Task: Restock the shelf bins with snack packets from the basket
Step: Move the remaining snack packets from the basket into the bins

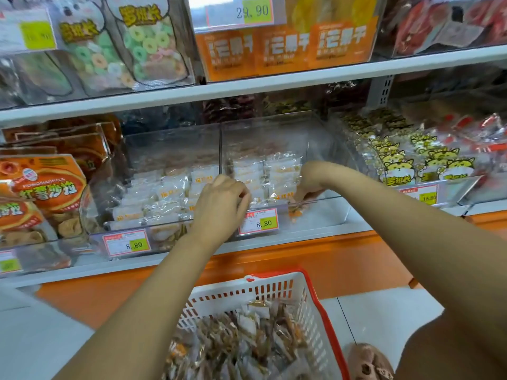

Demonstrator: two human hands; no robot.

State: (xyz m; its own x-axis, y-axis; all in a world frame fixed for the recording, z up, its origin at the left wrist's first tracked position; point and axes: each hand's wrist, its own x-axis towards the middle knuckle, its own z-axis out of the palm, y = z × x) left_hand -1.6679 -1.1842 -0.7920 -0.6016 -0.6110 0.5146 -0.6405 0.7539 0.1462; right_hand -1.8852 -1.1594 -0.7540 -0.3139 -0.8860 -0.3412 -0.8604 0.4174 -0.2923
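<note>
A white basket with a red rim sits below me, filled with several clear and brown snack packets. Two clear shelf bins stand ahead. The left bin holds white packets. The right bin has white packets stacked in its left part. My left hand hangs over the front edge where the bins meet, its fingers curled against the white packets. My right hand reaches down into the right bin and pinches a small orange packet near the bin's floor.
Price tags reading 8.80 are fixed to the bin fronts. Orange bags stand to the left and yellow cartoon packets to the right. Above, a white shelf carries more bins. An orange ledge runs under the bins.
</note>
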